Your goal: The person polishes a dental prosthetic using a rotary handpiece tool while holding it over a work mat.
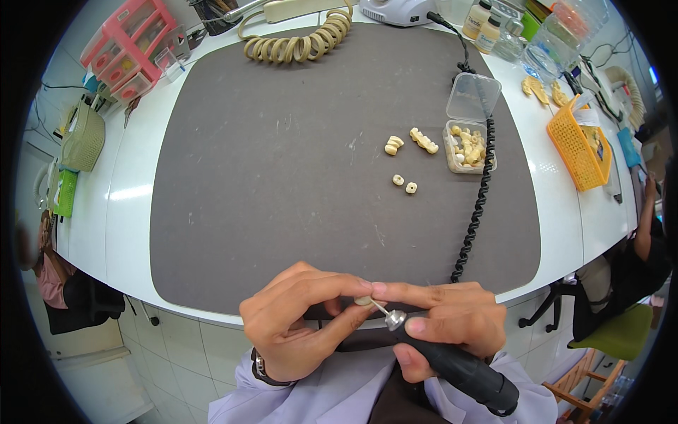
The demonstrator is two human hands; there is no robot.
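Between its thumb and index finger, my left hand pinches a small whitish dental crown. My right hand is closed round a black rotary handpiece with a silver nose. The thin bur in its tip points left and meets or almost meets the crown; I cannot tell which. My two index fingertips touch above the crown. Farther off on the grey mat lie two single tooth crowns, a short joined piece and a longer tooth bridge.
An open clear box of tooth pieces stands at the mat's right, crossed by a black coiled cord. A beige coiled hose lies at the back. Pink drawers stand left, an orange basket right. Other people sit at both sides.
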